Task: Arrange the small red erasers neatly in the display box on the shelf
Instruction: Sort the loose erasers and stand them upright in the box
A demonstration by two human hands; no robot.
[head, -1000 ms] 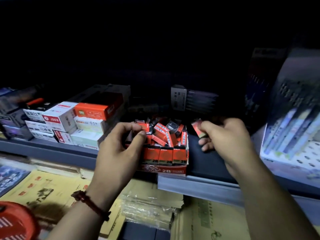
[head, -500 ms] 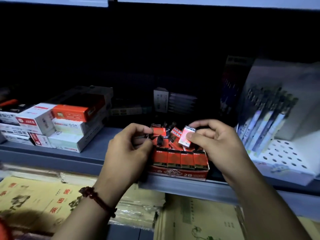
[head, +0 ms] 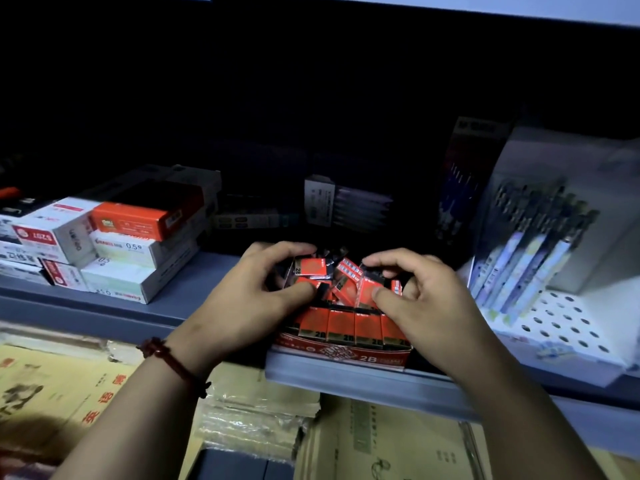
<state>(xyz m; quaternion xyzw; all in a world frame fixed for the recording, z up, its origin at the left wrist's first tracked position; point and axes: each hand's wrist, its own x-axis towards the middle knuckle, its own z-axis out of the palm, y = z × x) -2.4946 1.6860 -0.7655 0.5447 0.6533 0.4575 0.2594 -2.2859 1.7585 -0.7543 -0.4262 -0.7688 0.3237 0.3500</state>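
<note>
— Red erasers (head: pixel 332 271) are lying every which way in the back of the box (head: pixel 346 356), which is sitting at the front edge of the shelf (head: pixel 194 289). Only the front row (head: pixel 343 327) is standing straight, labels facing out.

— So which step is being done?

— Sorting the loose ones, I'd judge. Both hands are working inside the box. The left hand (head: pixel 249 299) is curling over the left side of the jumble, thumb and fingers pinching erasers between them.

— And the other?

— The right hand (head: pixel 426 306) is doing much the same on its side, thumb and forefinger closing on an eraser just behind the front row.

— How far along is it looking?

— Somewhere short of halfway, I'm guessing: one row is tidy, and everything behind it is leaning or lying flat.

— What is the next move calling for?

— Turning each pinched eraser upright, label forward, and seating it snug behind the front row. They're looking small and glossy, so a light, sure pinch is wanted. With the box sitting so near the edge, pressing down and back seems safer than pushing forward.
</note>
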